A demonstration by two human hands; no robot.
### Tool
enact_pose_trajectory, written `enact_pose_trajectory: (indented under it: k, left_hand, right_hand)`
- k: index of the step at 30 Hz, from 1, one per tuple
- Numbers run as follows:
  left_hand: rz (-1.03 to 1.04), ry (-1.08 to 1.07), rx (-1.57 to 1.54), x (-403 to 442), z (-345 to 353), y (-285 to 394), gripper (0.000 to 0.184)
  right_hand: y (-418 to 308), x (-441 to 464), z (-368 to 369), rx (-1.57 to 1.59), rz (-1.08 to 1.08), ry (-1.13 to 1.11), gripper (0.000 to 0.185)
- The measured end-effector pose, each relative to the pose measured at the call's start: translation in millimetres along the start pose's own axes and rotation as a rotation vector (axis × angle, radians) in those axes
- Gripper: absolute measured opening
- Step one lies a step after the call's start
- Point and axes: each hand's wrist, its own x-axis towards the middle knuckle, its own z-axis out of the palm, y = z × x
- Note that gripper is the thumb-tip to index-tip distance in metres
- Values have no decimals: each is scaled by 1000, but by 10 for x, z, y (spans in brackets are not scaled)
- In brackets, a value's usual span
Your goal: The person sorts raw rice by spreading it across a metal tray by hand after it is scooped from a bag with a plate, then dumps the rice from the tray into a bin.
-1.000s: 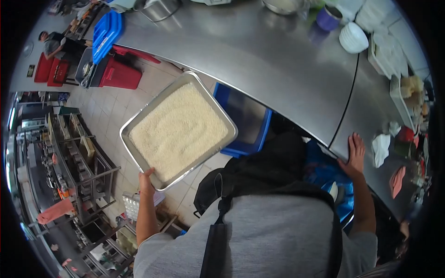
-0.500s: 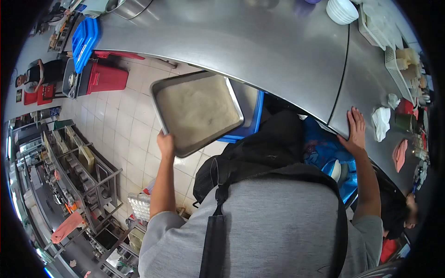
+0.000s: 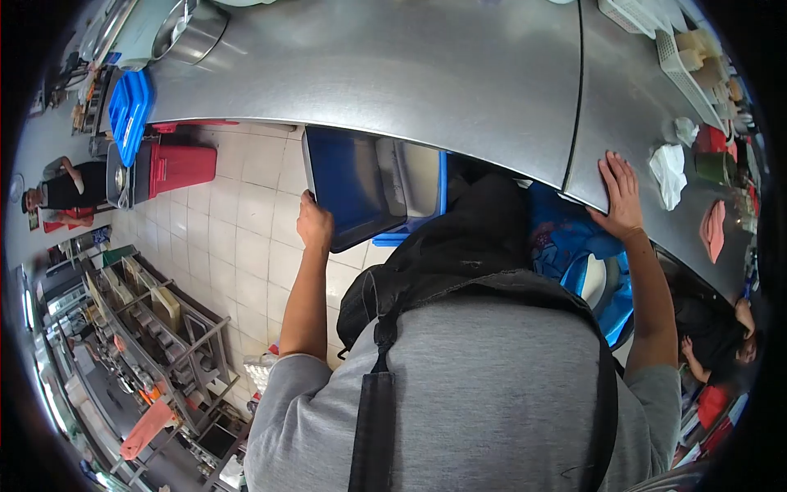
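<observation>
My left hand [image 3: 315, 223] is closed round the near left rim of the metal tray [image 3: 352, 184], which is tilted steeply over the blue bin [image 3: 443, 184] beside the counter. The tray's inside looks bare and bluish on its left part; pale grains show at its right side and in the bin, though their boundary is hard to tell. My right hand [image 3: 620, 197] lies on the steel counter [image 3: 410, 74] near its front edge, fingers spread, holding nothing.
A red bin [image 3: 184, 168] and a blue lid [image 3: 131, 115] are at the left, near a standing person [image 3: 74, 187]. A metal pot [image 3: 193, 34] stands on the counter. A white cloth [image 3: 669, 175] and a pink cloth [image 3: 713, 232] lie right. Another person [image 3: 713, 336] is at lower right.
The tray has gone from nearly level and full of pale grains to steeply tilted, its left part bare. My left hand has moved up and right with it. My right hand stays on the counter.
</observation>
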Motion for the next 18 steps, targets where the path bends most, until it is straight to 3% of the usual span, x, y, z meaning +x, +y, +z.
enact_pose_trajectory:
  k: [4, 13, 18]
  left_hand:
    - [-4, -102, 37, -50, -113, -21, 48]
    - [41, 91, 136, -81, -233, 22, 44]
    - [-117, 77, 12, -58, -508, -391, 52]
  right_hand:
    - [18, -9, 6, 6, -5, 6, 104]
    - [40, -22, 30, -3, -19, 12, 104]
    - [34, -23, 15, 7, -19, 27, 104]
